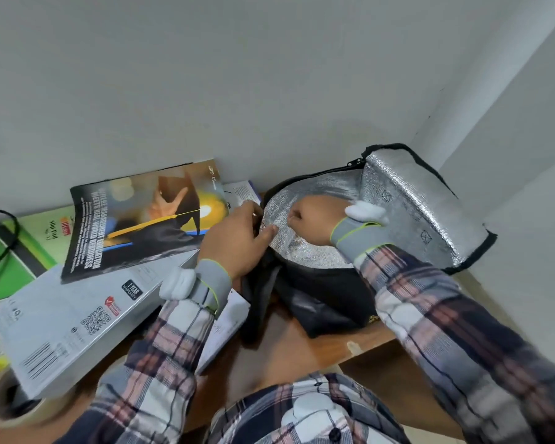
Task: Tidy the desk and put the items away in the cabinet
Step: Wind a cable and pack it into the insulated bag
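The bag (327, 299) stands at the back right corner of the surface (302, 347), against the wall, with its lid (423, 203) flipped back and its mouth open. The left hand (237, 238) pinches the near left rim, thumb inside and fingers outside. The right hand (314, 222) is sunk into the mouth with its fingers curled; whether they hold anything or only press the lining cannot be told. The likeliest trouble is the soft wall folding inward if the left hand's pinch slips, closing the mouth on the right hand. Pulling hard on the rim could also drag the whole bag forward, since its base looks slumped, not flat. The left sleeve lies across a grey box (77, 315), which overhangs a roll of tape (10, 405), and a careless elbow might tip the box off. The bag is floppy black fabric outside and crinkled, quilted silver foil inside, edged with black binding and a zip. Beside it a glossy magazine (141, 216) curls up at one edge. The box is smooth printed card and the surface is brown wood.
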The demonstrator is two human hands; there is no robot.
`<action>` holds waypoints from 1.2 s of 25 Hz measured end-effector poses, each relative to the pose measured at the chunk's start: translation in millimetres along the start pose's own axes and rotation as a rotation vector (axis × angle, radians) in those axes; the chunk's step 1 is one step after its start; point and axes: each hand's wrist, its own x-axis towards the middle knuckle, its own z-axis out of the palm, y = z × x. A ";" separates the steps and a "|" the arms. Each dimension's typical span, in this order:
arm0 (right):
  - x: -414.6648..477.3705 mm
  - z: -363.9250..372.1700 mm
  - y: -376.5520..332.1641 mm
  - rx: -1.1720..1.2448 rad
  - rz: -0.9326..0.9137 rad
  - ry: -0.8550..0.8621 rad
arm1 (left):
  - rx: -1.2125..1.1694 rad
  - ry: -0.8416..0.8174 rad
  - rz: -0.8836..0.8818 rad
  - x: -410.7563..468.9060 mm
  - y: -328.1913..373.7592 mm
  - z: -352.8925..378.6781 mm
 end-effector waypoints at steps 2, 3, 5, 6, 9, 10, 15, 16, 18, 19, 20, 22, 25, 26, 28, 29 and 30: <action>16.1 11.8 1.4 -0.088 0.053 -0.101 | 0.028 0.015 -0.019 15.9 6.7 3.6; 22.0 19.8 1.5 -0.117 0.071 -0.158 | 0.056 0.016 -0.035 24.9 9.0 5.4; 28.1 38.1 3.3 -0.147 0.090 -0.247 | 0.146 -0.036 -0.089 41.2 10.4 10.4; 29.9 46.1 4.1 -0.150 0.088 -0.267 | 0.184 -0.075 -0.126 48.1 10.4 13.0; 32.9 60.2 4.8 -0.159 0.075 -0.264 | 0.248 -0.103 -0.174 62.3 13.3 18.5; 33.9 62.3 5.8 -0.182 0.065 -0.262 | 0.257 -0.096 -0.158 64.9 16.5 19.0; 38.7 64.2 0.6 -0.327 0.009 -0.286 | 0.120 0.097 -0.022 67.8 32.5 9.2; 38.7 63.7 -1.6 -0.365 -0.012 -0.299 | 0.093 0.148 -0.011 66.5 34.9 5.3; 38.0 62.9 -1.9 -0.395 -0.035 -0.292 | 0.081 0.182 0.001 63.2 38.2 1.6; 37.4 63.0 -2.6 -0.401 -0.042 -0.283 | 0.080 0.178 0.000 61.8 38.8 1.3; 36.5 63.6 -1.1 -0.411 -0.050 -0.279 | 0.066 0.170 -0.012 60.4 38.6 0.7; 32.8 62.5 0.6 -0.402 -0.055 -0.284 | 0.007 0.157 -0.058 55.5 38.0 -1.7; 25.6 51.1 0.8 -0.320 -0.056 -0.300 | -0.035 0.146 -0.083 46.1 32.9 -10.9; 21.4 45.9 0.3 -0.261 -0.058 -0.255 | -0.051 0.155 -0.090 39.3 29.8 -14.4; 10.0 35.6 1.6 -0.098 -0.052 -0.088 | -0.103 0.194 -0.108 20.5 22.1 -18.1; 3.2 29.6 1.4 -0.053 -0.067 -0.002 | -0.126 0.209 -0.117 10.1 18.0 -17.8; -3.7 23.6 1.4 -0.028 -0.084 0.058 | -0.143 0.216 -0.127 -0.4 14.1 -15.6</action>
